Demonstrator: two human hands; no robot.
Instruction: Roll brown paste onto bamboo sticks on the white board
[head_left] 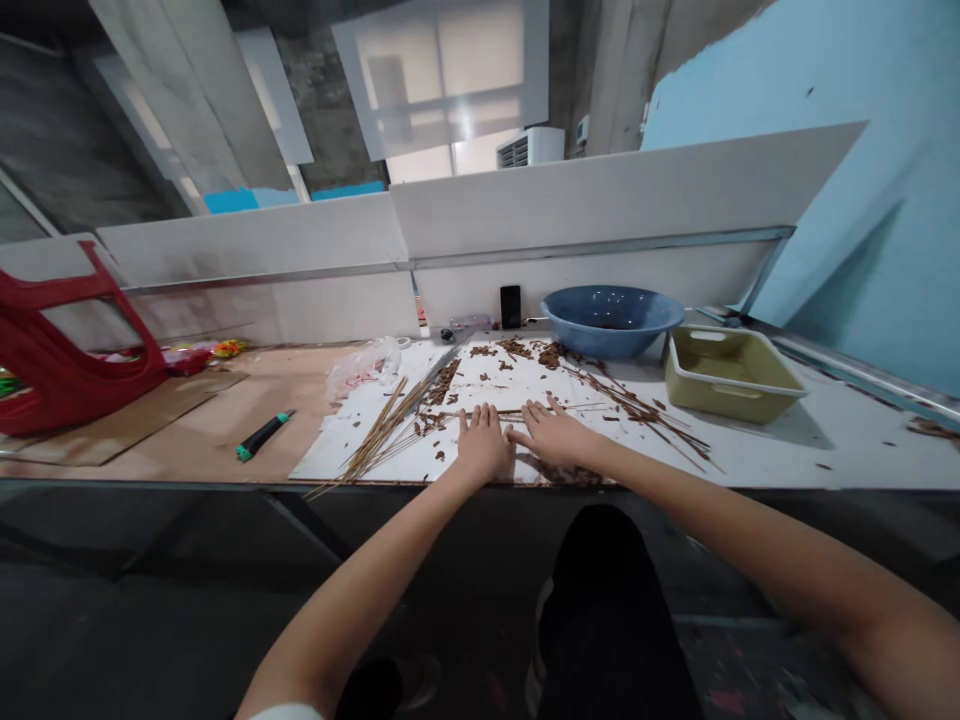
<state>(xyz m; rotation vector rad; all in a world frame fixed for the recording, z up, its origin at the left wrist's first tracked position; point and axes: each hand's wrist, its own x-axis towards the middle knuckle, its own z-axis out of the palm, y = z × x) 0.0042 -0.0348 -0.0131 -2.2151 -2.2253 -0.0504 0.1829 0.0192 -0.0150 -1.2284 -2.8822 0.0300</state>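
Observation:
My left hand [482, 447] lies flat on the white board, fingers stretched forward over a thin brown stick [511, 411]. Beside it my right hand [555, 434] is also flat and open, its fingertips on the same stick and its thumb close to my left hand. The stick runs crosswise under both sets of fingers, partly hidden. A bundle of thin sticks [390, 430] fans out to the left of my hands, and another group of sticks [641, 405] lies to the right. Small brown pieces [551, 355] are scattered around, with more crumbs just below my right hand.
A blue basin [611, 340] and an olive-green tub [731, 385] stand at the back right. A black phone [510, 307] leans upright against the partition. To the left are a clear plastic bag [364, 368], a black-and-green utility knife [262, 436] and a red plastic stool [71, 345].

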